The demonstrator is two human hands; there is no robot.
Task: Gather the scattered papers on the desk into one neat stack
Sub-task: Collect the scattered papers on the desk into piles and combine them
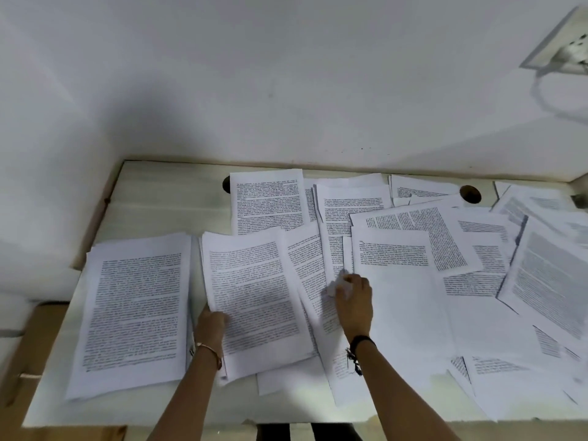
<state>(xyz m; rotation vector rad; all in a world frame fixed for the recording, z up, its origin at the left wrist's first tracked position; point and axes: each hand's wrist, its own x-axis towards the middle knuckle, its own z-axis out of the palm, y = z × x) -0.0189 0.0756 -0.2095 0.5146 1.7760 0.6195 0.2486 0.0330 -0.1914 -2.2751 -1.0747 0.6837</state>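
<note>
My left hand [211, 326] grips the middle sheaf [254, 297] by its edge; my right hand [354, 305] pinches a crumpled sheet [338, 284]. Light, floppy, slippery, I reckon: lift by the edges.

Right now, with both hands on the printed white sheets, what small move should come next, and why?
Probably slide the bundle of printed white sheets that the left hand grips onto the neat white paper pile beside it: the two lie side by side, while the right hand only pinches one loose white sheet.
</note>
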